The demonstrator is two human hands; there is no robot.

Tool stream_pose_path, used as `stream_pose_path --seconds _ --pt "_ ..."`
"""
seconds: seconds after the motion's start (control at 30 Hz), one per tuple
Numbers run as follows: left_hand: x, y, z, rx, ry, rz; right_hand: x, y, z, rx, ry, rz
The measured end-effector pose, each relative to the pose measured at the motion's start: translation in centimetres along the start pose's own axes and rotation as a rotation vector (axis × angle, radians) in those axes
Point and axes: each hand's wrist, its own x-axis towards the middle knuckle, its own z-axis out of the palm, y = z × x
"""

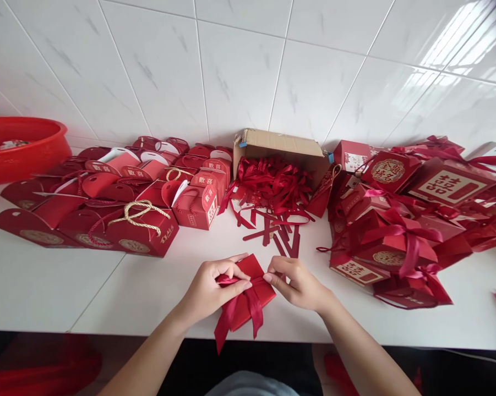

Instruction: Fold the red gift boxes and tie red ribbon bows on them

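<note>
A red gift box (251,267) lies near the table's front edge, between my two hands. Dark red satin ribbon (254,311) crosses its top, and the loose tails hang over the near side. My left hand (214,283) pinches the ribbon between thumb and fingers at the box's left. At the right edge of the box, my right hand (292,280) has thumb and forefinger closed on another part of the ribbon. The fingers hide part of the knot or loop.
Rows of red boxes with rope handles (136,231) stand at left. An open cardboard box (283,142) spills ribbons (272,181) and strips (289,239). Ribbon-tied boxes (396,247) are piled at right. A red plastic basin (28,148) sits at far left against the tiled wall (239,77).
</note>
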Motion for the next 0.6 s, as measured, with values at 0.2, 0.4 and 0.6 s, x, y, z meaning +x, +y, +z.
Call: stream_pose_path --seconds 0.2,0.4,0.6 --pt "0.02 -0.23 0.18 -0.065 -0.003 -0.014 -0.28 0.56 -0.19 -0.014 0.023 -0.058" --pt "0.1 -0.01 0.4 -0.092 0.003 -0.033 -0.69 0.81 -0.44 -0.036 0.034 -0.069" --pt "0.06 -0.08 0.67 -0.129 0.013 -0.038 -0.93 0.94 -0.39 -0.036 0.042 -0.066"
